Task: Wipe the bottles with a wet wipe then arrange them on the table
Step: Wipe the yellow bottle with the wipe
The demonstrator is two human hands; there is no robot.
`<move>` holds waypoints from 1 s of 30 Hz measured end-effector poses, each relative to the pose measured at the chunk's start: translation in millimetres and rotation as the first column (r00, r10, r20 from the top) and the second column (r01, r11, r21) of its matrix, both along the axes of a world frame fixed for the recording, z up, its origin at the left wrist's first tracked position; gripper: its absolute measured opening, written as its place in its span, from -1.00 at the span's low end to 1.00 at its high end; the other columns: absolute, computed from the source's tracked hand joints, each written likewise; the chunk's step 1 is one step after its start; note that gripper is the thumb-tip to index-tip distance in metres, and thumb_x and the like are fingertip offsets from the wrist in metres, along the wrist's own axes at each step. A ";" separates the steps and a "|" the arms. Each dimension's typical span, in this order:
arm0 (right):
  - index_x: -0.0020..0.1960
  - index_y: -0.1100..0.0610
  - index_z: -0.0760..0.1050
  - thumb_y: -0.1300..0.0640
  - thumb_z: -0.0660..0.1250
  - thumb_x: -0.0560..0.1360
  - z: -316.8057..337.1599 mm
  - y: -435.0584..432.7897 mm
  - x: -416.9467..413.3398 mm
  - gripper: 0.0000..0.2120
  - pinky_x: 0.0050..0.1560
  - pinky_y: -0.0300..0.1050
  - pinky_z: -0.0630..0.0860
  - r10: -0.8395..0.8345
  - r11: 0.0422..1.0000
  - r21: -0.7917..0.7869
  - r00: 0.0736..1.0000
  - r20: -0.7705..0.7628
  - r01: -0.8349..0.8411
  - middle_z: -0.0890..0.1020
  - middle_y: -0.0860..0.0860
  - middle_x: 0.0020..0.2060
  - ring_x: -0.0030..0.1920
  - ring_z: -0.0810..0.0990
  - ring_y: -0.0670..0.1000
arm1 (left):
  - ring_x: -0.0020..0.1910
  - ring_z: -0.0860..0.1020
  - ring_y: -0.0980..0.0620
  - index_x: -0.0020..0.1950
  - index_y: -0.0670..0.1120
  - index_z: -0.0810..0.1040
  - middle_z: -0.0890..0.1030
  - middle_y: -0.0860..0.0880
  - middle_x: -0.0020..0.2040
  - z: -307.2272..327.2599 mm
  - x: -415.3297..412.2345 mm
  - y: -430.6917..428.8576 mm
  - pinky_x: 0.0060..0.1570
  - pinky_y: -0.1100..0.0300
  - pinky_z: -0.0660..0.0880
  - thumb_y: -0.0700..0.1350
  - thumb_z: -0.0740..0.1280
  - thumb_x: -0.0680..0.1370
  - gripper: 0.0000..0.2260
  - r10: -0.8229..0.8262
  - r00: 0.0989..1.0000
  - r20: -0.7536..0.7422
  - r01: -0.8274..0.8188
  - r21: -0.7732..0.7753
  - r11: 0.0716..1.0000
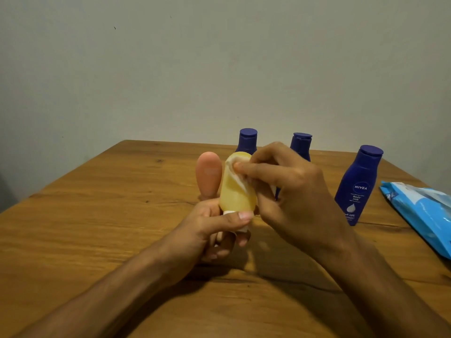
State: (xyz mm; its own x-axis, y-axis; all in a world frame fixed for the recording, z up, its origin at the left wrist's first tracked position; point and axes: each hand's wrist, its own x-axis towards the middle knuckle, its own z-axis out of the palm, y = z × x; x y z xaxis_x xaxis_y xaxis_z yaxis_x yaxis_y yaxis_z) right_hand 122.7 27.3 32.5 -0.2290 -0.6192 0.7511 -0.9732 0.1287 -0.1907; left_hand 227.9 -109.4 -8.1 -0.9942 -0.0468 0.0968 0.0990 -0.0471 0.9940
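Pressing wipe (238, 180) on yellow btl (235, 198), cap (229, 212) half-hidden

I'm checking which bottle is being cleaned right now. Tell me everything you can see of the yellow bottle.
The yellow bottle is small, of translucent, soft-looking plastic, with a rounded end and a white cap. It is held upside down over the table, cap downward, roughly upright. The left hand grips it at the cap end, thumb across the front. The right hand pinches a white wipe against its rounded upper end. A pink bottle stands close on its left; whether they touch cannot be told.
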 end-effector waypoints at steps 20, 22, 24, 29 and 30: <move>0.08 0.01 0.62 0.29 0.40 0.43 9.6 -0.1 0.1 -0.71 -0.03 -0.38 0.52 0.060 0.998 -0.038 0.845 0.532 -0.047 0.62 -0.17 -0.07 -0.04 0.56 -0.25 | -0.38 0.48 0.05 0.31 0.02 0.50 0.64 -0.14 -0.05 9.6 1.3 4.8 -0.51 0.23 0.40 0.03 0.36 0.52 -0.63 0.080 0.995 0.064 -0.098 0.382 0.919; 0.11 0.02 0.61 0.27 0.40 0.44 9.0 0.0 -0.2 -0.71 -0.03 -0.36 0.54 0.060 0.996 -0.088 0.823 0.566 -0.012 0.62 -0.17 -0.05 -0.04 0.57 -0.25 | -0.31 0.50 0.02 0.20 -0.02 0.63 0.61 -0.14 -0.06 10.2 1.7 5.3 -0.45 0.18 0.43 0.01 0.39 0.45 -0.67 0.064 0.995 0.079 -0.091 0.400 0.912; 0.11 0.02 0.61 0.25 0.39 0.45 10.0 1.5 -0.5 -0.73 -0.06 -0.37 0.55 0.093 0.989 -0.147 0.770 0.632 0.002 0.63 -0.18 -0.05 -0.04 0.59 -0.25 | -0.29 0.51 0.01 0.10 -0.08 0.67 0.59 -0.13 -0.10 8.9 2.6 4.2 -0.40 0.16 0.45 -0.04 0.41 0.42 -0.72 0.057 0.994 0.088 -0.089 0.423 0.902; 0.03 0.00 0.61 0.24 0.38 0.44 12.6 6.1 -3.6 -0.78 -0.23 -0.48 0.50 0.188 0.966 -0.258 0.639 0.746 0.017 0.65 -0.21 -0.15 -0.11 0.59 -0.32 | -0.23 0.57 0.01 0.14 -0.13 0.67 0.63 -0.15 -0.05 8.0 1.9 1.1 -0.28 0.14 0.51 -0.10 0.42 0.41 -0.68 0.093 0.993 0.073 -0.115 0.410 0.905; 0.04 0.00 0.61 0.24 0.38 0.45 13.1 6.0 -3.1 -0.78 -0.23 -0.47 0.50 0.191 0.971 -0.239 0.637 0.747 -0.011 0.65 -0.21 -0.14 -0.10 0.59 -0.32 | -0.22 0.59 0.02 0.14 -0.12 0.67 0.64 -0.15 -0.04 8.4 0.5 0.9 -0.27 0.16 0.53 -0.11 0.43 0.39 -0.67 0.113 0.992 0.061 -0.128 0.391 0.912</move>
State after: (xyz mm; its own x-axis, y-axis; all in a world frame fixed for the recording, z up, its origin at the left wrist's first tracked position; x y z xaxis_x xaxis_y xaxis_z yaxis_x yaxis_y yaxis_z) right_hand 119.6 33.3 45.7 -0.7183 -0.5365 0.4429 -0.4742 -0.0883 -0.8760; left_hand 228.4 -108.5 0.4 -0.9811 -0.1935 0.0097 0.0927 -0.4245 0.9007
